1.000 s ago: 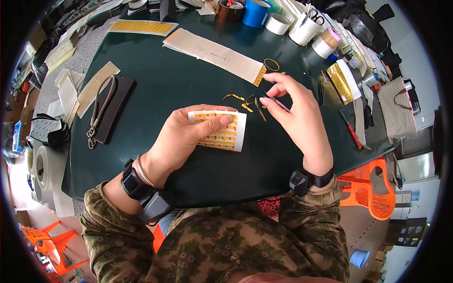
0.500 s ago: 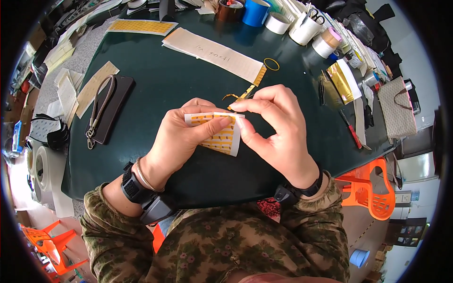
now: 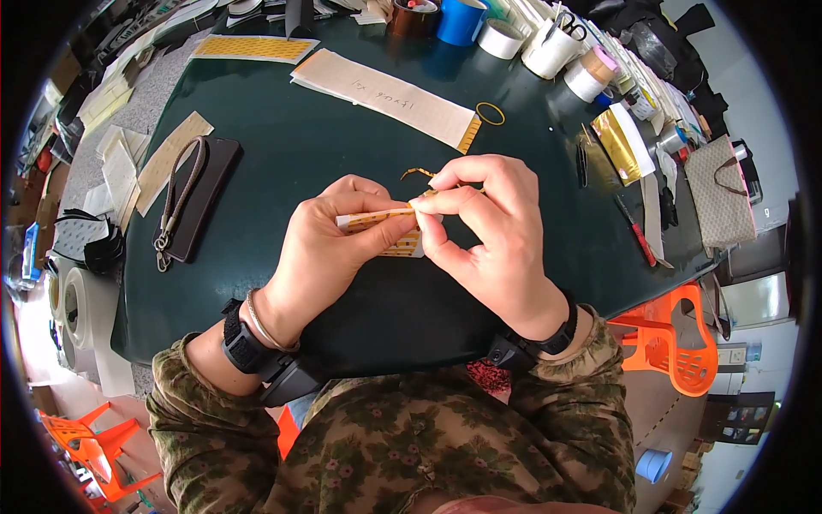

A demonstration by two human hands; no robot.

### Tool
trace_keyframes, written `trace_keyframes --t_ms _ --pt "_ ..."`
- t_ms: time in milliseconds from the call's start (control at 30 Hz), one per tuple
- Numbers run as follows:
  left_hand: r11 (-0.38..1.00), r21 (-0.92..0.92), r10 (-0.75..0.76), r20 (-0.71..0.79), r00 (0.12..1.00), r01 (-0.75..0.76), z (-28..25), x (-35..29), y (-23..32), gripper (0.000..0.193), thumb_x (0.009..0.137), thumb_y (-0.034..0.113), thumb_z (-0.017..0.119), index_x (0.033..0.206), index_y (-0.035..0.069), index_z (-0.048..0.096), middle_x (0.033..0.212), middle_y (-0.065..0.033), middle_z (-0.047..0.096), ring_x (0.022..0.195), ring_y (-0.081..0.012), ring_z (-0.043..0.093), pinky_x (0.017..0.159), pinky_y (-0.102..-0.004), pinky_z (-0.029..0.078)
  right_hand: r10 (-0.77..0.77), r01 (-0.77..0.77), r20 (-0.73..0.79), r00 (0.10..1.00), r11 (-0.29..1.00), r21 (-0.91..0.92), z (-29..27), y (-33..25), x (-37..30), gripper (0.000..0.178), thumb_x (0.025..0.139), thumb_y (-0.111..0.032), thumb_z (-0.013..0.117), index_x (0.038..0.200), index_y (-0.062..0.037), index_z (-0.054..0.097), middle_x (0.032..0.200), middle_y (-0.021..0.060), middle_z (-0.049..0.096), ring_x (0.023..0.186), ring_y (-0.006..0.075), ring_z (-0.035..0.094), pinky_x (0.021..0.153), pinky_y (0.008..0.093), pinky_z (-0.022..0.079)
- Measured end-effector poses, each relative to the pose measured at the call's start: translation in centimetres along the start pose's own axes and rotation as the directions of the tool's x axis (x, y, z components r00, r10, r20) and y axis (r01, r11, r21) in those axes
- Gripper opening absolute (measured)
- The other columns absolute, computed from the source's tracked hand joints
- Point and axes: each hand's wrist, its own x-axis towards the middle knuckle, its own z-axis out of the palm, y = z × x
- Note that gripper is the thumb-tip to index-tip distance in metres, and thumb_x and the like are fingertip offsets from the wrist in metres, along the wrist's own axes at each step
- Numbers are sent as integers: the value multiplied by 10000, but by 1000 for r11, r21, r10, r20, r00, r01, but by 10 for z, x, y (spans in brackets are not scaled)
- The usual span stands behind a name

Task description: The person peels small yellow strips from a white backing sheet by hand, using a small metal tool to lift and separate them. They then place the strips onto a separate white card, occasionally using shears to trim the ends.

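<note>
Over the near part of the dark green table, my left hand (image 3: 334,244) grips a small white-edged sheet of yellow stickers (image 3: 404,251), thumb lying across its front. My right hand (image 3: 501,236) has thumb and fingertips pinched together at the sheet's upper right edge, meeting the left fingertips. Exactly what lies between those right fingertips is too small to make out. Just beyond the right fingers, a thin curled yellow strip (image 3: 418,173) lies on the table, partly hidden. Farther off lies a long beige paper stack (image 3: 385,98) with handwriting, yellow showing at its right end.
To the left lies a dark phone (image 3: 205,201) with a braided strap. A yellow sheet (image 3: 255,49) and tape rolls (image 3: 462,21) sit at the back. A rubber band (image 3: 491,113), gold foil (image 3: 623,144) and a red-handled knife (image 3: 635,231) lie right. An orange chair (image 3: 676,338) stands beside the table.
The sheet has tipped so less of its face shows. My right hand has shifted slightly left, its fingertips closing against the sheet's edge.
</note>
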Motion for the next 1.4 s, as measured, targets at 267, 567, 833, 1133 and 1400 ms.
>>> trace_keyframes --t_ms 267,567,833,1133,1400 --pt "915 -341 -187 110 976 214 -2 2 -1 176 851 95 691 996 0 666 975 -25 621 869 -103 607 785 -252 486 502 -377 68 862 546 748 5 11 1 164 822 -80 685 970 -20 649 949 83 580 918 147 566 845 262 436" --pt "731 -618 -249 150 957 288 1 4 4 275 868 163 684 1076 -10 637 970 -87 680 862 -143 658 801 -270 525 457 -463 134 879 886 12 -20 57 2 484 808 -68 698 1253 -72 510 835 52 593 793 138 587 730 286 484" --pt "768 -559 -284 140 948 313 -3 5 -1 287 844 197 715 1031 -15 662 931 -80 686 820 -135 656 772 -266 522 663 -720 550 507 677 -154 -20 92 -11 516 804 -51 691 1276 -65 484 760 39 574 702 92 561 604 239 458" --pt "814 -495 -299 93 950 305 -3 5 3 254 826 185 735 982 -4 673 875 -57 682 783 -120 647 746 -254 517 544 -579 200 815 753 312 -19 65 3 262 927 -85 562 1179 -11 571 765 19 595 635 59 505 569 199 412" --pt "816 -495 -301 79 950 300 -4 5 0 226 836 172 723 980 3 678 882 -54 683 791 -111 646 750 -245 517 294 -382 254 922 801 461 -5 21 4 233 930 -194 585 1081 -23 629 859 30 645 594 67 491 542 205 400"
